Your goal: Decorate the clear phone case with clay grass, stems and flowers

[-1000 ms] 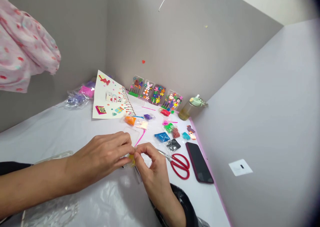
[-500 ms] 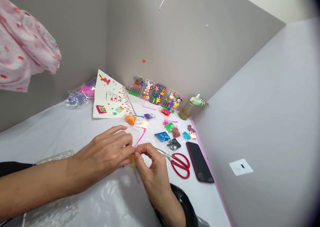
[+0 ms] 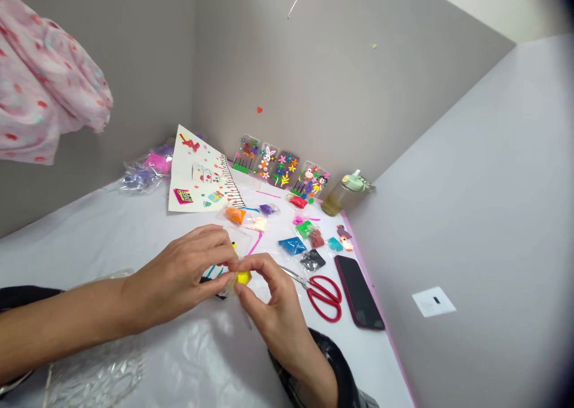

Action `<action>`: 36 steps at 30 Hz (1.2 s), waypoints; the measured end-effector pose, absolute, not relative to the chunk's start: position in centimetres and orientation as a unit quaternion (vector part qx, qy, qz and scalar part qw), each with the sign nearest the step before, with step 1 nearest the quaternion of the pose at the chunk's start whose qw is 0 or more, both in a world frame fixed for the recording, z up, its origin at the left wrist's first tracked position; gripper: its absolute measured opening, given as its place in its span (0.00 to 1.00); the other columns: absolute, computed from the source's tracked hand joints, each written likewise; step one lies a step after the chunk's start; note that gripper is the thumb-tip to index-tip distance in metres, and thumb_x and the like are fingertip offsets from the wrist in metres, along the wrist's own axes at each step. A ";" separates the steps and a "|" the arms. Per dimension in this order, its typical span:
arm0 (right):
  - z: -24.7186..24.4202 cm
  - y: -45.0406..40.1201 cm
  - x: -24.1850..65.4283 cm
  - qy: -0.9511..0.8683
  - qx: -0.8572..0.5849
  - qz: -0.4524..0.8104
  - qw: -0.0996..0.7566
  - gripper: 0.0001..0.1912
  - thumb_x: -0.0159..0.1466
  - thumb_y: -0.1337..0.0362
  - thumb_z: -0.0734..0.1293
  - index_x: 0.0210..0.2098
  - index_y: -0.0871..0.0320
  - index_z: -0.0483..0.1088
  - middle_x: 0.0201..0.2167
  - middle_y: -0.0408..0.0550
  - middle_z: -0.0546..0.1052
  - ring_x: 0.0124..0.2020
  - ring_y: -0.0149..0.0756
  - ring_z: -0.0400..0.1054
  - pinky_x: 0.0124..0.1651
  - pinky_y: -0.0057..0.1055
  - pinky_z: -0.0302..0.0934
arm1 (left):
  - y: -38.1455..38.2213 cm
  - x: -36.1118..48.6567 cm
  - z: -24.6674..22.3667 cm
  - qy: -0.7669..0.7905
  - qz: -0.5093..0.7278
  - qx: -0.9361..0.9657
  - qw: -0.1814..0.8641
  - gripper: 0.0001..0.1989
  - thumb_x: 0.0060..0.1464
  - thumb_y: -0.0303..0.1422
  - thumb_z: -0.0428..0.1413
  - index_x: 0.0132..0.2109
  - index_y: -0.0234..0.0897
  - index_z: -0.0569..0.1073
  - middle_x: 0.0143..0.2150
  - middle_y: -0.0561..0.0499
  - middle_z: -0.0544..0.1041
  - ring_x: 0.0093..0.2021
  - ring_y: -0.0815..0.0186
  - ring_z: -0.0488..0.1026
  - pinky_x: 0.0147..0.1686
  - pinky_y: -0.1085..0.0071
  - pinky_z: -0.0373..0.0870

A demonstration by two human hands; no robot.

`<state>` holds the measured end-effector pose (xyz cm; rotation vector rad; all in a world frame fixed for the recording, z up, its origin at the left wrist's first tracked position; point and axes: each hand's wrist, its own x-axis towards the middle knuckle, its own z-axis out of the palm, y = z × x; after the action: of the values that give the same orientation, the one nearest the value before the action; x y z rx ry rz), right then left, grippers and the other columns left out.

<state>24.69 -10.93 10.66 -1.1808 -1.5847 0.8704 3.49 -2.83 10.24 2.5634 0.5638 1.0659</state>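
Both hands meet over the middle of the white table. Between their fingertips is a small clear packet of yellow clay (image 3: 243, 277). My left hand (image 3: 192, 267) pinches the packet's left side with thumb and fingers. From the right, my right hand (image 3: 271, 294) grips its edge between thumb and forefinger. Under my left hand lies a clear case (image 3: 242, 238), partly hidden, with blue strips (image 3: 214, 271), a black patch and a yellow dot on it. A pink modelling tool (image 3: 256, 243) rests just beyond. Red-handled scissors (image 3: 323, 297) lie to the right of my right hand.
Packets of blue clay (image 3: 292, 245), black clay (image 3: 313, 259) and orange clay (image 3: 235, 215) lie ahead. A phone (image 3: 359, 292) sits near the right edge. Several decorated cases (image 3: 286, 169), a bottle (image 3: 338, 195) and a decorated card (image 3: 197, 177) stand along the back.
My left hand's fingers have drawn back and closed into a pinch. The yellow clay packet and the blue strips beneath now show more. The surrounding objects have stayed put.
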 end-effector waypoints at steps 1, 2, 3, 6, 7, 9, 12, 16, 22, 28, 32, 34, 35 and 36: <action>10.5 -10.9 24.7 -0.646 -0.483 0.353 0.474 0.05 0.71 0.67 0.72 0.45 0.52 0.77 0.46 0.46 0.84 0.49 0.41 0.80 0.55 0.35 0.72 | -2.7 3.3 10.1 0.192 0.369 0.897 0.151 0.08 0.75 0.27 0.57 0.48 0.43 0.79 0.40 0.55 0.79 0.43 0.62 0.78 0.55 0.62 0.74; 10.3 -10.8 24.8 -0.644 -0.486 0.351 0.475 0.05 0.71 0.67 0.71 0.46 0.52 0.77 0.45 0.46 0.84 0.49 0.41 0.80 0.55 0.35 0.72 | -2.5 3.1 10.0 0.185 0.365 0.901 0.141 0.08 0.76 0.27 0.57 0.51 0.44 0.79 0.41 0.56 0.79 0.43 0.63 0.79 0.61 0.60 0.72; 10.1 -10.8 24.7 -0.641 -0.489 0.351 0.476 0.06 0.71 0.67 0.71 0.46 0.52 0.77 0.45 0.46 0.84 0.48 0.41 0.79 0.56 0.35 0.72 | -2.4 3.0 9.8 0.177 0.361 0.907 0.124 0.08 0.77 0.28 0.57 0.54 0.45 0.79 0.42 0.57 0.80 0.42 0.64 0.79 0.67 0.56 0.69; 9.8 -10.7 24.6 -0.637 -0.492 0.360 0.472 0.06 0.71 0.66 0.72 0.47 0.53 0.77 0.46 0.47 0.84 0.49 0.40 0.79 0.56 0.35 0.72 | -2.2 2.9 9.2 0.164 0.364 0.915 0.059 0.08 0.79 0.29 0.55 0.57 0.45 0.77 0.42 0.56 0.79 0.41 0.64 0.80 0.75 0.50 0.61; 9.8 -10.7 24.5 -0.637 -0.493 0.361 0.470 0.05 0.71 0.66 0.72 0.47 0.53 0.77 0.45 0.47 0.84 0.48 0.40 0.79 0.55 0.35 0.72 | -2.2 2.9 9.0 0.162 0.364 0.916 0.045 0.08 0.80 0.29 0.54 0.57 0.44 0.77 0.42 0.56 0.79 0.40 0.64 0.80 0.75 0.49 0.61; 9.8 -10.8 24.4 -0.638 -0.496 0.363 0.464 0.05 0.70 0.67 0.72 0.46 0.53 0.77 0.44 0.46 0.84 0.47 0.40 0.80 0.54 0.34 0.72 | -2.3 3.1 8.9 0.162 0.359 0.918 0.039 0.09 0.80 0.28 0.53 0.54 0.42 0.78 0.41 0.56 0.78 0.39 0.64 0.79 0.75 0.48 0.61; 10.0 -10.8 24.3 -0.640 -0.496 0.364 0.461 0.05 0.69 0.67 0.72 0.45 0.53 0.77 0.44 0.47 0.84 0.47 0.40 0.80 0.54 0.34 0.72 | -2.5 3.5 8.9 0.171 0.350 0.917 0.088 0.10 0.78 0.26 0.53 0.48 0.41 0.78 0.39 0.57 0.77 0.38 0.65 0.78 0.76 0.49 0.60; 10.0 -10.8 24.4 -0.642 -0.491 0.362 0.465 0.06 0.69 0.68 0.72 0.45 0.53 0.75 0.44 0.46 0.85 0.47 0.39 0.80 0.55 0.34 0.72 | -2.5 3.5 9.1 0.188 0.360 0.896 0.179 0.10 0.74 0.26 0.54 0.45 0.43 0.77 0.39 0.58 0.77 0.41 0.64 0.78 0.72 0.54 0.67; 9.7 -10.8 24.4 -0.647 -0.483 0.349 0.475 0.07 0.68 0.68 0.73 0.46 0.53 0.75 0.44 0.46 0.84 0.46 0.39 0.79 0.53 0.34 0.72 | -2.2 3.1 8.8 0.179 0.357 0.900 0.172 0.09 0.74 0.26 0.57 0.50 0.46 0.79 0.42 0.59 0.78 0.42 0.66 0.79 0.78 0.53 0.57; 9.7 -10.7 24.5 -0.647 -0.477 0.359 0.474 0.07 0.68 0.68 0.73 0.45 0.53 0.75 0.43 0.45 0.84 0.46 0.39 0.80 0.53 0.35 0.72 | -2.7 3.3 9.8 0.204 0.353 0.883 0.232 0.08 0.71 0.28 0.56 0.43 0.45 0.78 0.40 0.59 0.79 0.43 0.66 0.78 0.64 0.63 0.70; 9.6 -10.6 24.8 -0.632 -0.491 0.354 0.485 0.07 0.68 0.66 0.73 0.45 0.52 0.74 0.42 0.44 0.84 0.45 0.39 0.79 0.53 0.35 0.72 | -2.7 2.8 11.1 0.321 0.307 0.796 0.411 0.08 0.69 0.38 0.60 0.40 0.44 0.79 0.41 0.56 0.79 0.42 0.63 0.77 0.44 0.70 0.73; 9.5 -10.5 24.9 -0.620 -0.495 0.358 0.492 0.08 0.67 0.65 0.74 0.45 0.52 0.74 0.43 0.45 0.85 0.46 0.40 0.80 0.55 0.36 0.73 | -2.5 2.4 11.3 0.329 0.297 0.733 0.516 0.13 0.69 0.46 0.63 0.40 0.43 0.80 0.40 0.55 0.80 0.40 0.64 0.76 0.43 0.70 0.73; 9.4 -10.5 24.9 -0.616 -0.496 0.362 0.494 0.08 0.67 0.65 0.74 0.45 0.52 0.74 0.44 0.45 0.85 0.47 0.41 0.81 0.55 0.37 0.73 | -2.3 2.3 11.2 0.316 0.295 0.709 0.557 0.15 0.69 0.48 0.64 0.41 0.43 0.80 0.39 0.55 0.80 0.39 0.64 0.75 0.41 0.71 0.72; 9.4 -10.5 24.9 -0.613 -0.496 0.364 0.495 0.09 0.67 0.64 0.75 0.46 0.52 0.74 0.44 0.45 0.85 0.47 0.41 0.81 0.56 0.37 0.73 | -2.2 2.1 11.2 0.302 0.293 0.692 0.586 0.16 0.68 0.50 0.65 0.41 0.43 0.82 0.38 0.55 0.80 0.39 0.65 0.75 0.39 0.72 0.71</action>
<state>24.92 -10.49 9.42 -1.2031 -1.4852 0.8822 2.14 -2.17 11.15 1.6146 0.7049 0.6840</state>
